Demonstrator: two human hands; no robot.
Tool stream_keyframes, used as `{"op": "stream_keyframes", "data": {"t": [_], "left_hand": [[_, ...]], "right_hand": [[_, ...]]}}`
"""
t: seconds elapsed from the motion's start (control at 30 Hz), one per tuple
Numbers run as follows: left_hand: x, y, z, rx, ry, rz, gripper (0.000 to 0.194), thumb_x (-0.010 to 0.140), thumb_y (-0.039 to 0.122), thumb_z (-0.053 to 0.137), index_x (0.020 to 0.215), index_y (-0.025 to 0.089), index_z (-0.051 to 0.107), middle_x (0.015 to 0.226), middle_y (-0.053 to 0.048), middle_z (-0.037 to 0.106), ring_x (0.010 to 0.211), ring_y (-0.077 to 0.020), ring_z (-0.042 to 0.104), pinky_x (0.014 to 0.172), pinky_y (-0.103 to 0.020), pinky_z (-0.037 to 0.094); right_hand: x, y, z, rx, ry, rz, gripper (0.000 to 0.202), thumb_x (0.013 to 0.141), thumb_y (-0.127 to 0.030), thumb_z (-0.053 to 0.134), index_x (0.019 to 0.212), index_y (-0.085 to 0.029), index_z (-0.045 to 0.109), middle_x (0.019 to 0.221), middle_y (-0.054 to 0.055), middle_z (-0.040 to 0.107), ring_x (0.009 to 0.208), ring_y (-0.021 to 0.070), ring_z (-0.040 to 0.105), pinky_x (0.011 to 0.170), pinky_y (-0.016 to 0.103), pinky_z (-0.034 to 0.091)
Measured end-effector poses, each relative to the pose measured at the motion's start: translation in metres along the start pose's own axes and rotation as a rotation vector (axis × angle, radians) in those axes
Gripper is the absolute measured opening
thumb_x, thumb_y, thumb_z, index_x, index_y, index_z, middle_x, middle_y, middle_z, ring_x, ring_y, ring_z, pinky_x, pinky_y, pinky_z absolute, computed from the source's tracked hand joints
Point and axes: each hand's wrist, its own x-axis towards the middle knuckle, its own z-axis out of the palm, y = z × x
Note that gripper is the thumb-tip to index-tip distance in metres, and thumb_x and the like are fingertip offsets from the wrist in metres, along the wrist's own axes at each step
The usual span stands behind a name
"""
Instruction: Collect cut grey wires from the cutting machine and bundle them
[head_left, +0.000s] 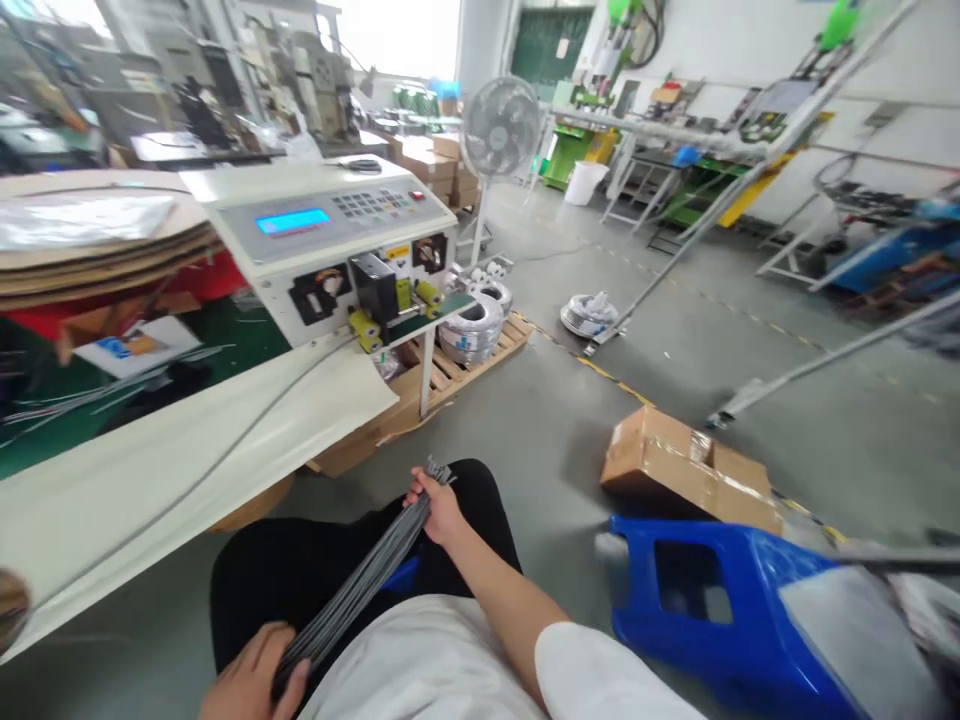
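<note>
A bundle of thin grey cables point(365, 577) lies slantwise across my lap. My right hand point(437, 508) is closed around its upper end, with the cut tips poking out just above my fingers. At the lower end, my left hand point(259, 672) curls over the bundle, thumb on one side and fingers on the other. In front of me to the left stands a wire cutting machine point(337, 215) with a lit blue display. One single grey cable point(247, 432) runs from its yellow rollers point(365, 328) down along a cream-coloured chute point(300, 410).
On my right are a blue plastic stool point(720, 560) and a cardboard box point(690, 465). Cable coils point(471, 330) rest on a wooden pallet point(450, 370) beyond the machine. A standing fan point(501, 125) is behind it. A slanted metal pole point(675, 250) crosses the right side.
</note>
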Motion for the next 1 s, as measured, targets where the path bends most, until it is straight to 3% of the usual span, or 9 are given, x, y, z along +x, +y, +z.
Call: {"op": "stream_keyframes", "data": {"t": [0.13, 0.3, 0.43, 0.63, 0.7, 0.77, 0.87, 0.93, 1.0], "left_hand": [[0.012, 0.042, -0.008, 0.185, -0.180, 0.021, 0.066, 0.077, 0.057, 0.059, 0.137, 0.027, 0.054, 0.127, -0.009, 0.066, 0.118, -0.0320, 0.060, 0.096, -0.043, 0.052], [0.021, 0.086, -0.021, 0.242, -0.301, -0.148, 0.049, 0.084, 0.041, 0.053, 0.126, 0.020, 0.061, 0.117, -0.014, 0.069, 0.112, -0.0315, 0.062, 0.095, -0.044, 0.048], [0.031, 0.114, -0.037, 0.166, -0.401, -0.184, 0.045, 0.083, 0.035, 0.051, 0.125, 0.022, 0.059, 0.106, -0.012, 0.071, 0.098, -0.0306, 0.066, 0.084, -0.042, 0.050], [0.035, 0.110, -0.023, 0.151, -0.442, -0.166, 0.049, 0.084, 0.032, 0.051, 0.131, 0.019, 0.054, 0.106, -0.013, 0.071, 0.098, -0.0307, 0.066, 0.083, -0.041, 0.050], [0.034, 0.107, -0.023, 0.136, -0.475, -0.154, 0.049, 0.083, 0.036, 0.054, 0.129, 0.016, 0.056, 0.107, -0.015, 0.070, 0.099, -0.0319, 0.066, 0.084, -0.043, 0.051], [0.041, 0.108, -0.039, 0.100, -0.473, -0.090, 0.047, 0.080, 0.048, 0.061, 0.116, 0.017, 0.065, 0.105, -0.014, 0.069, 0.100, -0.0331, 0.064, 0.086, -0.044, 0.051], [0.083, 0.114, -0.090, 0.083, -0.182, 0.105, 0.046, 0.081, 0.059, 0.062, 0.106, 0.021, 0.067, 0.111, -0.012, 0.066, 0.112, -0.0321, 0.058, 0.098, -0.046, 0.046], [0.129, 0.115, -0.126, 0.155, 0.163, 0.187, 0.043, 0.093, 0.049, 0.049, 0.123, 0.021, 0.060, 0.124, -0.013, 0.061, 0.123, -0.0303, 0.050, 0.106, -0.047, 0.039], [0.177, 0.113, -0.150, 0.271, 0.403, 0.125, 0.049, 0.096, 0.045, 0.044, 0.137, 0.021, 0.049, 0.136, -0.017, 0.052, 0.128, -0.0335, 0.044, 0.106, -0.051, 0.037]], "right_hand": [[-0.001, -0.012, -0.005, -0.023, 0.044, -0.026, 0.035, 0.066, -0.034, 0.083, 0.094, -0.019, 0.069, 0.063, -0.006, 0.057, 0.055, 0.0095, 0.053, 0.061, 0.027, 0.051], [-0.010, -0.033, 0.016, -0.051, 0.022, 0.114, 0.024, 0.069, -0.028, 0.082, 0.087, -0.016, 0.071, 0.072, -0.001, 0.065, 0.055, 0.0082, 0.056, 0.060, 0.024, 0.052], [-0.020, -0.064, 0.036, -0.166, 0.025, 0.063, 0.015, 0.073, -0.028, 0.077, 0.082, -0.018, 0.071, 0.078, 0.005, 0.070, 0.056, 0.0120, 0.062, 0.059, 0.027, 0.054], [-0.020, -0.063, 0.038, -0.256, 0.058, 0.072, 0.028, 0.066, -0.037, 0.084, 0.071, -0.017, 0.064, 0.078, 0.007, 0.072, 0.087, 0.0239, 0.073, 0.074, 0.034, 0.058], [-0.019, -0.051, 0.030, -0.235, 0.078, 0.075, 0.031, 0.065, -0.039, 0.084, 0.070, -0.018, 0.063, 0.066, 0.002, 0.066, 0.079, 0.0222, 0.072, 0.076, 0.036, 0.058], [-0.019, -0.040, 0.018, -0.215, 0.109, 0.056, 0.031, 0.065, -0.040, 0.085, 0.068, -0.020, 0.062, 0.056, -0.003, 0.059, 0.063, 0.0174, 0.068, 0.074, 0.036, 0.058], [-0.020, -0.027, -0.004, -0.233, 0.151, 0.068, 0.029, 0.063, -0.039, 0.086, 0.075, -0.020, 0.067, 0.055, -0.005, 0.057, 0.054, 0.0142, 0.061, 0.063, 0.032, 0.057], [-0.019, -0.022, -0.018, -0.267, 0.163, 0.110, 0.033, 0.060, -0.037, 0.087, 0.085, -0.021, 0.071, 0.056, -0.005, 0.058, 0.054, 0.0145, 0.061, 0.057, 0.029, 0.054], [-0.017, -0.020, -0.027, -0.301, 0.163, 0.138, 0.036, 0.061, -0.036, 0.086, 0.091, -0.021, 0.073, 0.056, -0.004, 0.057, 0.055, 0.0147, 0.061, 0.055, 0.028, 0.053]]}}
